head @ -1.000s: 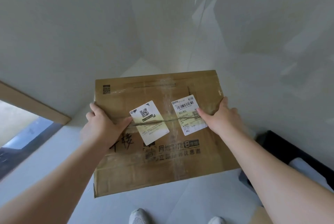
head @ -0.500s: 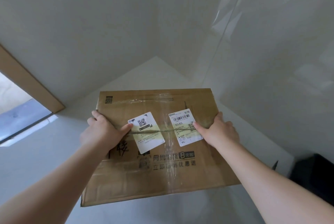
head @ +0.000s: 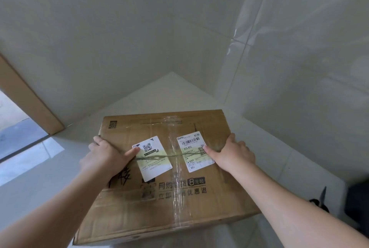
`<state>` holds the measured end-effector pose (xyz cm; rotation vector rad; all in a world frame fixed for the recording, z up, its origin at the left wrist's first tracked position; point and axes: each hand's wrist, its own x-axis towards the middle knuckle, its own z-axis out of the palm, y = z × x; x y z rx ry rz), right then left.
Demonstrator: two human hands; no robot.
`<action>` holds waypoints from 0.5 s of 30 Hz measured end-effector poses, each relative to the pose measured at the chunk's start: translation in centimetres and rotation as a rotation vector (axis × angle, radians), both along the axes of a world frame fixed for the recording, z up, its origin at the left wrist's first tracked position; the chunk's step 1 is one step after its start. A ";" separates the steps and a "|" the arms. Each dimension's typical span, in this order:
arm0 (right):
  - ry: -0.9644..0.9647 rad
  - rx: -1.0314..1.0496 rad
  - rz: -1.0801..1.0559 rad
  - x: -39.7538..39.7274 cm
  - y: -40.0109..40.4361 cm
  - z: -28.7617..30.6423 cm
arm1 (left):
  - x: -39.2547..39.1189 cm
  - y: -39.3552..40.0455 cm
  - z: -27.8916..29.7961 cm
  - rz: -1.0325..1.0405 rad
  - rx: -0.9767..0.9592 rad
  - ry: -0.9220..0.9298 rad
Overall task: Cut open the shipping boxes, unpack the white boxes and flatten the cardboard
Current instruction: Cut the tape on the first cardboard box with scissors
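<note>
A brown cardboard shipping box (head: 179, 203) fills the lower middle of the head view, held over the pale floor near a room corner. Clear tape runs across its top and two white labels are stuck on it. A slit seam crosses the labels from side to side. My left hand (head: 103, 157) grips the box's left side with the thumb on the left label. My right hand (head: 231, 153) grips the right side, thumb on the right label.
Black scissors (head: 321, 199) lie on the floor at the right, next to a dark object (head: 357, 203). White tiled walls (head: 299, 67) meet in the corner ahead. A wooden door frame (head: 30, 103) and a doorway are at the left.
The box has moved lower and toward the floor in the corner, with both hands holding the same grip. The scissors have come into sight at the right.
</note>
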<state>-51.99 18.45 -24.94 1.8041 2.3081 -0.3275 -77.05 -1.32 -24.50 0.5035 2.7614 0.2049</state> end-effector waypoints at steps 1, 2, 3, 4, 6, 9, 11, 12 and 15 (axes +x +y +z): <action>-0.006 0.001 0.010 0.1 0.2 0.0 | 0.1 0.2 0.1 0.002 -0.009 0.000; -0.005 0.007 0.017 0.3 0.5 0.1 | 0.4 0.4 0.3 -0.014 -0.048 0.028; 0.004 0.021 0.024 0.5 0.8 0.1 | 0.8 0.9 0.6 -0.062 -0.100 0.085; 0.015 0.037 0.029 0.7 1.2 0.2 | 1.5 1.5 0.9 -0.145 -0.133 0.155; 0.056 0.056 0.024 1.3 2.0 0.4 | 3.4 3.2 1.4 -0.374 -0.046 0.275; 0.116 0.076 -0.009 3.0 3.3 0.1 | 7.7 6.3 1.7 -0.660 0.164 0.277; 0.142 0.087 -0.020 4.5 4.2 -0.3 | 10.6 8.5 1.6 -0.779 0.237 0.203; 0.156 0.084 -0.029 5.3 4.6 -0.6 | 11.8 9.4 1.5 -0.837 0.271 0.180; 0.206 0.043 -0.089 8.1 5.9 -2.0 | 15.1 11.9 1.5 -1.026 0.399 0.142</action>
